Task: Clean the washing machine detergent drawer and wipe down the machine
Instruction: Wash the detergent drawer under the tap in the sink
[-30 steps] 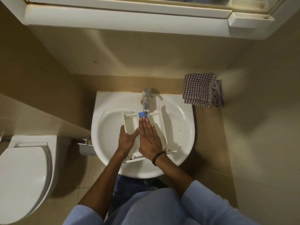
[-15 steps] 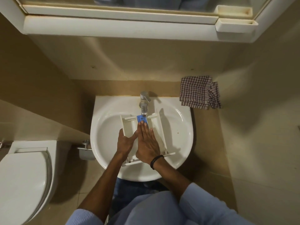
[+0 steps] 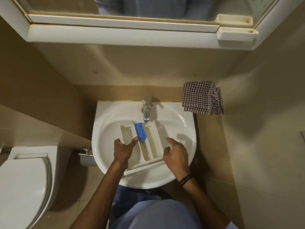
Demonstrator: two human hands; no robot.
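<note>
In the sink (image 3: 102,123), under the tap (image 3: 146,108), lay the drawer (image 3: 156,138), seemingly mid-rinse. The checked cloth (image 3: 200,98) sat folded nearby, so the wipe-down looked undone. The left hand (image 3: 123,150) gripped the drawer's left wall, thumb by the blue insert (image 3: 140,131); the right hand (image 3: 177,156) hovered loosely spread, empty.

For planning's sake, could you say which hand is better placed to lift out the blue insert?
Probably left: the left hand reaches the blue insert, while the right hand hovers beside the drawer.
</note>
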